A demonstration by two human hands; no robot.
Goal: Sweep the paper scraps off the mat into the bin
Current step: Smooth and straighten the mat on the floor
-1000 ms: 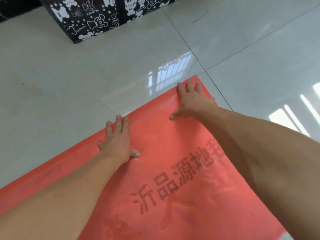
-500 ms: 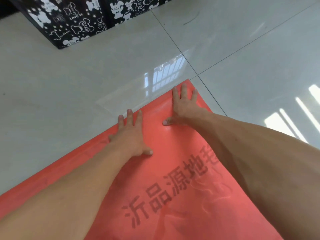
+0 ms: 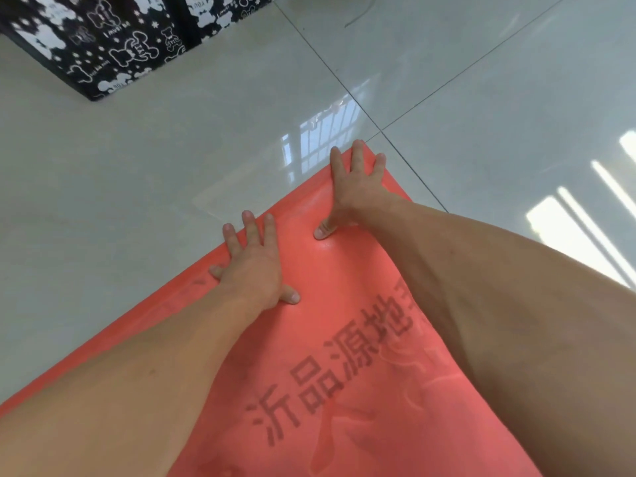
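Observation:
A red mat (image 3: pixel 344 339) with dark printed characters lies on the pale tiled floor. My left hand (image 3: pixel 254 266) presses flat on the mat near its far edge, fingers straight and spread. My right hand (image 3: pixel 354 187) presses flat at the mat's far corner, its fingertips reaching the edge and its thumb pointing back toward me. No paper scraps and no bin are in view.
Black boxes with a white cartoon pattern (image 3: pixel 103 46) stand on the floor at the far left. Glossy floor tiles (image 3: pixel 499 115) with bright window reflections stretch beyond and to the right of the mat.
My left hand slid to the right along the mat's far edge, closer to my right hand, which stays at the corner. The view shifted a little.

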